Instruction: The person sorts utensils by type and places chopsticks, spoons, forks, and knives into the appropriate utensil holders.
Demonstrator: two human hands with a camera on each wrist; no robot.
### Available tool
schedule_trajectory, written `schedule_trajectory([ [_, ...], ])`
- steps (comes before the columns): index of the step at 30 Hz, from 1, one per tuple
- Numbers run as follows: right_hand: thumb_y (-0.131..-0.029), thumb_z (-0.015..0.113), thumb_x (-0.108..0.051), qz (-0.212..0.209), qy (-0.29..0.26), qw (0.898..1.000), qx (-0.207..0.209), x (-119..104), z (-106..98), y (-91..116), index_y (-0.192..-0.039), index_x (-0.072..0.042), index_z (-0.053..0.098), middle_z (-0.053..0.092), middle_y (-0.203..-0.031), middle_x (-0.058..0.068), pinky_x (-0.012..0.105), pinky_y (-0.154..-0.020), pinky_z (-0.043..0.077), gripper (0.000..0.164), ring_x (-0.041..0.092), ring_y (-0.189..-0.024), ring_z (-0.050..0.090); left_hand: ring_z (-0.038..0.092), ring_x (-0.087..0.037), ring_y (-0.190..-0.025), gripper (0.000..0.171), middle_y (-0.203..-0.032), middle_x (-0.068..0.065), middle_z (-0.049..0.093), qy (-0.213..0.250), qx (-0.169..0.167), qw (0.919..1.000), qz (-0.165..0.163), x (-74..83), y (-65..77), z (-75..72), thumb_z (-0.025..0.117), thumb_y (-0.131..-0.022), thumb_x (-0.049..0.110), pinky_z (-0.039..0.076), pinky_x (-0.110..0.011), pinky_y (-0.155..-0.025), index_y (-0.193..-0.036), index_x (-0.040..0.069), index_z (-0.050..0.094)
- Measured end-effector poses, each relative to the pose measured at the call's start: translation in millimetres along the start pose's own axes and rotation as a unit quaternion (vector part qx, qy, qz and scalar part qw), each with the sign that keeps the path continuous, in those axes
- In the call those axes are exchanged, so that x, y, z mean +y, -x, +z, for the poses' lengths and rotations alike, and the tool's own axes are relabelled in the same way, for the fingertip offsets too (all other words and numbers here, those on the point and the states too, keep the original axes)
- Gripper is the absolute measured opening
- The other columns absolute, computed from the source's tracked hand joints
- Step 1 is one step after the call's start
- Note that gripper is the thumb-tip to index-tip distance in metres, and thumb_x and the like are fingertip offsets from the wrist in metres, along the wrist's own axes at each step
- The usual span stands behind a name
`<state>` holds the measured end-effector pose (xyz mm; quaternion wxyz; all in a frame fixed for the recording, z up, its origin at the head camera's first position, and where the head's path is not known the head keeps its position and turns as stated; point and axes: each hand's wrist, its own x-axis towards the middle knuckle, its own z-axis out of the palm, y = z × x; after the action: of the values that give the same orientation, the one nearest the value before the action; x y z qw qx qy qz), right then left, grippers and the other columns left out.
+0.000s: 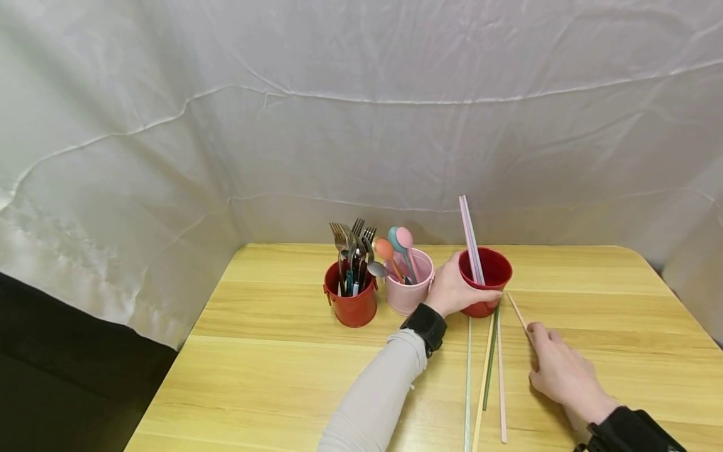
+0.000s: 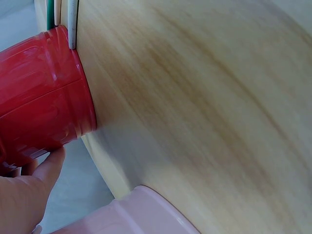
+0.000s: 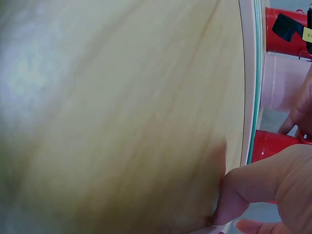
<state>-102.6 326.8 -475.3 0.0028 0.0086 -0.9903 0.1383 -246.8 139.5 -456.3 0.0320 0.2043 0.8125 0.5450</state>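
My left hand [image 1: 454,290] grips a small red bucket [image 1: 481,309] from its left side, thumb and fingers around the wall. Two pale pink and lilac chopsticks [image 1: 471,242] lean inside that bucket. Several chopsticks lie side by side on the table in front of it, among them a dark green one [image 1: 490,370], a pink one [image 1: 502,402] and a pale green one [image 1: 467,389]. To the right of these, my right hand [image 1: 565,373] pinches a light-coloured chopstick [image 1: 516,310] low over the table, its far end pointing toward the bucket. The hand covers its near part.
Left of the gripped bucket stands a pink bucket [image 1: 400,301] with coloured spoons [image 1: 386,251]. Another red bucket [image 1: 353,314] holding forks [image 1: 341,237] and other cutlery stands beside it. The wooden table [image 1: 271,376] ends at a pale curtain [image 1: 339,144] behind.
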Motion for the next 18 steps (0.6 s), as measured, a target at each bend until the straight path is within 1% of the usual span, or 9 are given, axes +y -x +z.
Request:
schedule_trajectory([
  [5, -0.069, 0.074, -0.002, 0.004, 0.001, 1.0, -0.012, 2, -2, 0, -0.13, 0.003, 0.041, 0.061, -0.098, 0.027, 0.041, -0.046, 0.043, 0.07, 0.031, -0.067, 0.06, 0.061, -0.004, -0.111, 0.081, -0.127, 0.007, 0.067, 0.002, -0.003, 1.0, 0.005, -2.7, -2.3, 1.5, 0.092, -0.07, 0.038, 0.053, -0.02, -0.094, -0.138, 0.024, 0.05],
  [8, -0.07, 0.073, -0.002, 0.007, -0.004, 1.0, -0.018, 4, -3, -1, -0.127, 0.003, 0.043, 0.062, -0.089, 0.019, 0.039, -0.047, 0.041, 0.064, 0.027, -0.065, 0.057, 0.061, -0.004, -0.111, 0.081, -0.127, 0.007, 0.067, 0.0, -0.004, 0.9999, 0.01, -4.7, -3.7, 2.1, 0.092, -0.07, 0.038, 0.053, -0.019, -0.093, -0.138, 0.025, 0.05],
  [11, -0.071, 0.071, -0.005, 0.005, -0.013, 1.0, -0.024, 7, -4, -2, -0.122, 0.003, 0.045, 0.057, -0.079, 0.008, 0.035, -0.048, 0.039, 0.057, 0.021, -0.063, 0.051, 0.061, -0.004, -0.111, 0.081, -0.127, 0.007, 0.067, 0.0, -0.006, 0.9999, 0.012, -5.5, -4.1, 2.1, 0.091, -0.07, 0.038, 0.053, -0.019, -0.092, -0.138, 0.024, 0.05],
  [14, -0.072, 0.071, -0.008, 0.005, -0.034, 0.999, -0.039, 11, -6, -3, -0.116, 0.004, 0.048, 0.053, -0.076, 0.004, 0.031, -0.051, 0.037, 0.051, 0.018, -0.063, 0.049, 0.062, -0.005, -0.112, 0.08, -0.128, 0.007, 0.066, 0.002, -0.007, 0.9999, 0.015, -5.1, -3.7, 1.8, 0.091, -0.071, 0.038, 0.053, -0.019, -0.093, -0.138, 0.024, 0.05],
  [18, -0.076, 0.071, -0.012, 0.012, -0.085, 0.993, -0.079, 19, -10, -6, -0.11, 0.004, 0.052, 0.052, -0.077, 0.003, 0.026, -0.055, 0.035, 0.042, 0.016, -0.065, 0.046, 0.062, -0.005, -0.112, 0.08, -0.128, 0.006, 0.067, 0.007, -0.007, 0.9998, 0.017, -4.0, -2.7, 1.4, 0.092, -0.071, 0.036, 0.053, -0.019, -0.093, -0.138, 0.024, 0.05],
])
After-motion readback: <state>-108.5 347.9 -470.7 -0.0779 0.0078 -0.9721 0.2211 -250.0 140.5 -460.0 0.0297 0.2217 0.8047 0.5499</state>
